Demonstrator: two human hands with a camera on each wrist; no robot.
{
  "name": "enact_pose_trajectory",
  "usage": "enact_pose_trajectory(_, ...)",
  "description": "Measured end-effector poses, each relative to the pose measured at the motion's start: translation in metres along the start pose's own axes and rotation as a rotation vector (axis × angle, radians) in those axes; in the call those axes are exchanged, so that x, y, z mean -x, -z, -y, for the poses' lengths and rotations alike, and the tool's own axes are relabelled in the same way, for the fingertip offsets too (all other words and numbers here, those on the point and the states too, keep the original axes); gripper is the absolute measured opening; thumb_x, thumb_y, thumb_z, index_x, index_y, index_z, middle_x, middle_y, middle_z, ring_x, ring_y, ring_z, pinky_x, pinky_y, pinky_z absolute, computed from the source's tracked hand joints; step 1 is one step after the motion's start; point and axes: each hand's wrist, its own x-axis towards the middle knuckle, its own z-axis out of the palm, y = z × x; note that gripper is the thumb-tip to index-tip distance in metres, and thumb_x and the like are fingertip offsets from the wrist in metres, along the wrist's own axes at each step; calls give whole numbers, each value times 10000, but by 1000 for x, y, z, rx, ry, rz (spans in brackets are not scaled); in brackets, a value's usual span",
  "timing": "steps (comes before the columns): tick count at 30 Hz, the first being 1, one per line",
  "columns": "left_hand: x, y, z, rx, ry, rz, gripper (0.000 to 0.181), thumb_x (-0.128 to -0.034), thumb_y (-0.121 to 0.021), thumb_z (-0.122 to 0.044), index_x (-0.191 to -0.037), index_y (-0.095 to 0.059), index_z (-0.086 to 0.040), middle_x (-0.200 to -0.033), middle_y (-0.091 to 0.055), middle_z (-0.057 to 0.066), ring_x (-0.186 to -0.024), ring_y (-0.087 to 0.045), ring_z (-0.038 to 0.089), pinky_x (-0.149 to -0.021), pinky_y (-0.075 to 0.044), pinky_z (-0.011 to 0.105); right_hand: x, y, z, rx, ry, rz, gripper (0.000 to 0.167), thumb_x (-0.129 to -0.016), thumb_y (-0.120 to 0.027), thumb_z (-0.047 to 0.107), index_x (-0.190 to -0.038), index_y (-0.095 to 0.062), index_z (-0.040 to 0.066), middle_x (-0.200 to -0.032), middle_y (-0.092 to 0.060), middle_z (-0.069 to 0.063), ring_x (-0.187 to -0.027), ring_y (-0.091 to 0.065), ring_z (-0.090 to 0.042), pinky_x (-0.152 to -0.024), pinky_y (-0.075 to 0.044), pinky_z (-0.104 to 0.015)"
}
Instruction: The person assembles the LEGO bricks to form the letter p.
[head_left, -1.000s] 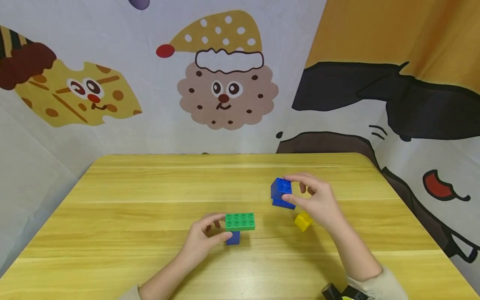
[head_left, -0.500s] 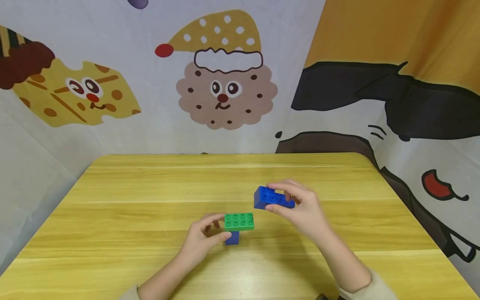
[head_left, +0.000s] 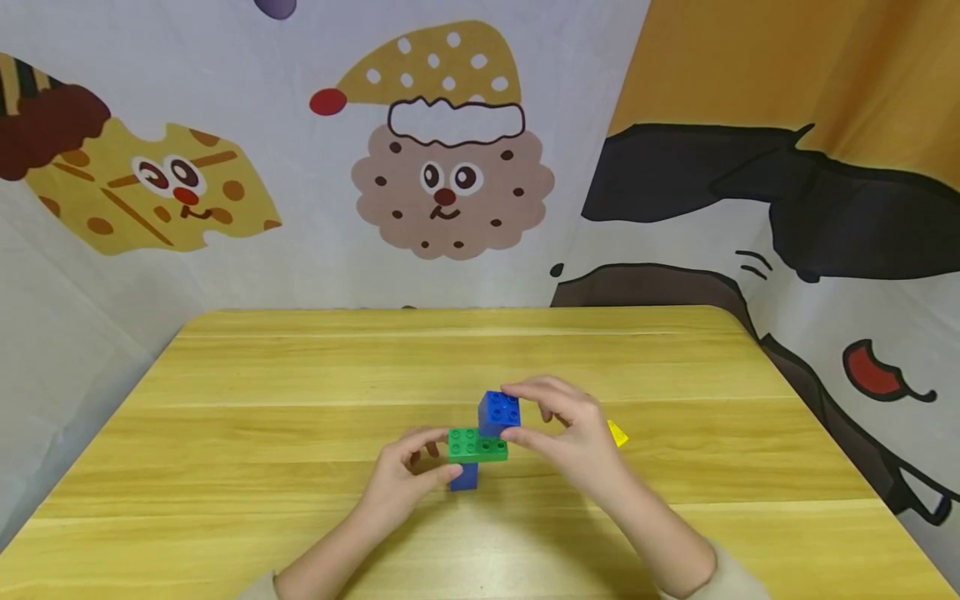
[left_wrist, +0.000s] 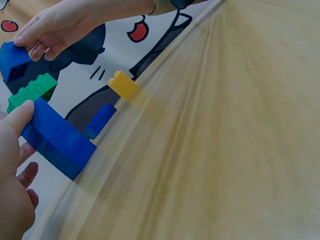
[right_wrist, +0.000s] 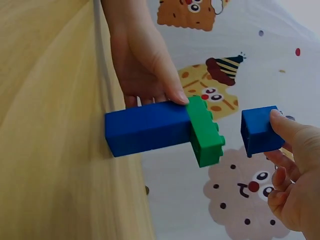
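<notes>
**Pinching a raised blue block (head_left: 498, 412) above a green block (head_left: 463, 447)**

The raised blue block sits between the thumb and fingers of the right hand (head_left: 570, 425), studs up, over the green block's right end; the right wrist view shows the two apart. Below, the green block lies crosswise, its long axis running toward the worktop's (head_left: 300, 400) left and right edges, its right end overhanging a blue column (head_left: 464, 477). That column stands upright, about midway between those edges and well short of the far one. The left hand (head_left: 408, 467) pinches it near the top, from the left. Off to the right, a loose blue block (left_wrist: 101, 121) and a yellow block (left_wrist: 123, 86) rest on the worktop; from the head camera, the right hand hides the first and partly covers the second. Beyond the far edge hangs a cartoon-printed cloth (head_left: 300, 275).
</notes>
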Motion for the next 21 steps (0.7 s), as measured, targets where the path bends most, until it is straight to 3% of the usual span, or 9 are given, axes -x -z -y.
enact_pose_trajectory(6, 0, 0, 0, -9, -10, 1, 338, -789, -791, -170, -1116, -705, -170, -958, -621, -20, -863, -497, 255, -705, -382, 290, 3, -10, -2, -3, 46, 5, 409, -733, -806, 37, -1127, -696, 60, -1044, -675, -11, -742, -478, -139, -596, -400, -296)
enact_pose_trajectory(14, 0, 1, 1, -10, -50, 9, 327, -799, -783, -166, -1115, -703, -164, -983, -630, -21, -870, -496, 276, -709, -382, 303, 5, -24, -6, 12, 119, -1, 431, -745, -788, 35, -1161, -675, 34, -1083, -665, -33, -794, -511, -143, -613, -430, -269)
enact_pose_trajectory(21, 0, 1, 0, -13, -44, 10, 335, -796, -785, -160, -1120, -700, -163, -970, -627, -24, -879, -499, 285, -716, -380, 310, 8, -32, -8, 53, 110, 4, 428, -750, -789, 76, -1162, -675, 43, -1108, -662, -24, -866, -559, -192, -669, -460, -256)
